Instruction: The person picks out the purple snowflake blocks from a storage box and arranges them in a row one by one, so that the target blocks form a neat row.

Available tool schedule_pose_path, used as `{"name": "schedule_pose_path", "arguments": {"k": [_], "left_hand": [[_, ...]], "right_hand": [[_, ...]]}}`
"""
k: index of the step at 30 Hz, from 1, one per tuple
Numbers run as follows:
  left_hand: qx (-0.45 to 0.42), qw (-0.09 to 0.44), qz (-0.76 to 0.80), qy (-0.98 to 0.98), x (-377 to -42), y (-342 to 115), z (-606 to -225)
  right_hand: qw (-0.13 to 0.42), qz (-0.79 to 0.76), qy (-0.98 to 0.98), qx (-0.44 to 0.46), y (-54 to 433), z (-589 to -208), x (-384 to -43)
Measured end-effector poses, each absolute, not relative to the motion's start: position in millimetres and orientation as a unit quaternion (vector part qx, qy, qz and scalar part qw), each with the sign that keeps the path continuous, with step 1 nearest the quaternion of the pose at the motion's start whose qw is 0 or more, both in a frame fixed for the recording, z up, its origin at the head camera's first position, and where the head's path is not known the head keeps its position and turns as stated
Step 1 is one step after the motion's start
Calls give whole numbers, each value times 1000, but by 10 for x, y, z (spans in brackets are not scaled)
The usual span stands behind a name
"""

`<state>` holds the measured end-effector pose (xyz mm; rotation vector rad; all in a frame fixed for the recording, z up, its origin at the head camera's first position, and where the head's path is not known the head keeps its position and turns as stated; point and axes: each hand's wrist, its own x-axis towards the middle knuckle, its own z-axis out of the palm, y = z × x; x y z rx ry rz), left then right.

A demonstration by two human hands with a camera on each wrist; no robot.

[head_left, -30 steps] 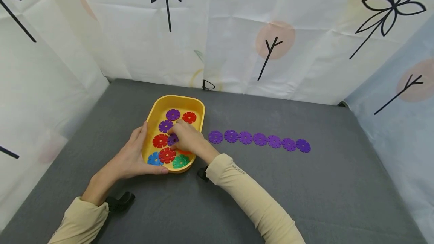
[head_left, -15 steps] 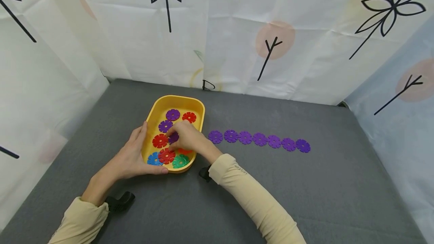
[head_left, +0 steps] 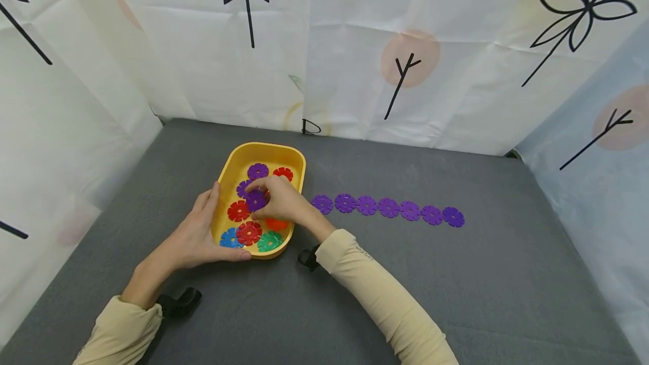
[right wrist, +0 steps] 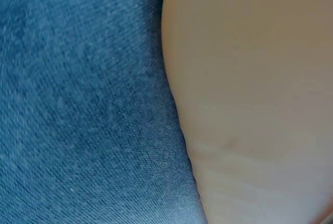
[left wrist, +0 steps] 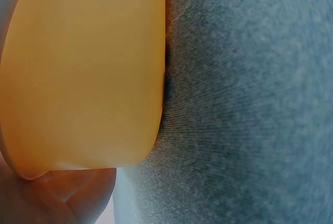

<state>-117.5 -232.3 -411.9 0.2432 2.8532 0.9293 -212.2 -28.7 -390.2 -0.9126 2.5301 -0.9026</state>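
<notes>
A yellow tray (head_left: pixel 234 169) holds several flower-shaped notched plastic discs. My left hand (head_left: pixel 200 238) grips its near left corner, fingers along the left side and thumb along the front rim. In the left wrist view the tray's outer wall (left wrist: pixel 83 73) fills the left part. My right hand (head_left: pixel 286 203) reaches into the tray and pinches a purple flower-shaped disc (head_left: pixel 256 200) between fingers and thumb. Around it lie a red disc (head_left: pixel 238 211), another red disc (head_left: pixel 249 233), a blue disc (head_left: pixel 230 237), a green disc (head_left: pixel 270 241) and a purple disc (head_left: pixel 258 171). An orange disc (head_left: pixel 276 224) is partly hidden beneath the hand.
Right of the tray, several purple discs (head_left: pixel 389 208) form a row across the grey tabletop (head_left: pixel 456 286). A patterned white curtain (head_left: pixel 350 72) encloses the back and sides. Black wrist straps (head_left: pixel 178 303) show at both wrists.
The right hand has shifted slightly up in the tray, and the purple disc between its fingers shows more fully, a little farther from me. The left hand and the row stay put.
</notes>
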Motion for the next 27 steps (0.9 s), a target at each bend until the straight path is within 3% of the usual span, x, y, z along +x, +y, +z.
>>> {"name": "schedule_pose_path", "arguments": {"k": [15,27], "left_hand": [[82,65,310,945,-1176,-2322,-4108],[80,68,313,944,-1176,-2320,-4093]], "right_hand": [[126,-383,854,-327,-219,-3924,-2103],[138,-462,817,-316,-19,-3849,-1981]]}}
